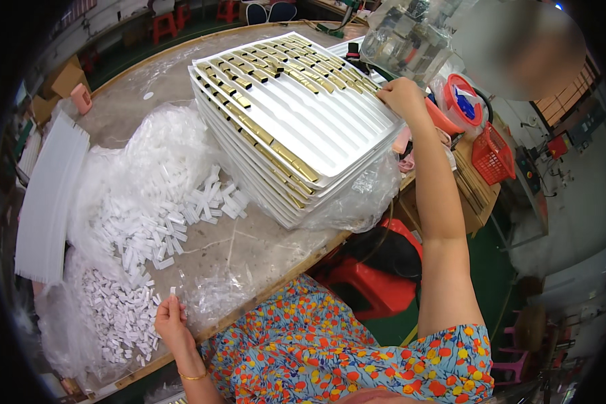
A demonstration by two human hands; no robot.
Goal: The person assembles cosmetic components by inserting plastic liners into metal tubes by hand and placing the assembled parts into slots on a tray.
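Observation:
My left hand (172, 322) is closed in a pinch at the table's front edge, with a small white plastic piece (173, 291) between thumb and finger. Beside it lies a heap of short white pieces (118, 313). My right arm stretches out to the far right corner of a stack of white moulded trays (316, 145). There my right hand (405, 99) has its fingers bent together by the end of a row of gold-coloured metal pieces (357, 79); what they grip, if anything, is hidden. More gold pieces (276, 147) line the top tray's left side.
Longer clear-white pieces (151, 232) spill from a plastic bag (161, 145). White strips (50, 202) stand at the table's left. Crumpled clear plastic (215, 296) lies by the front edge. A red basket (493, 153) and a red stool (377, 286) are to the right.

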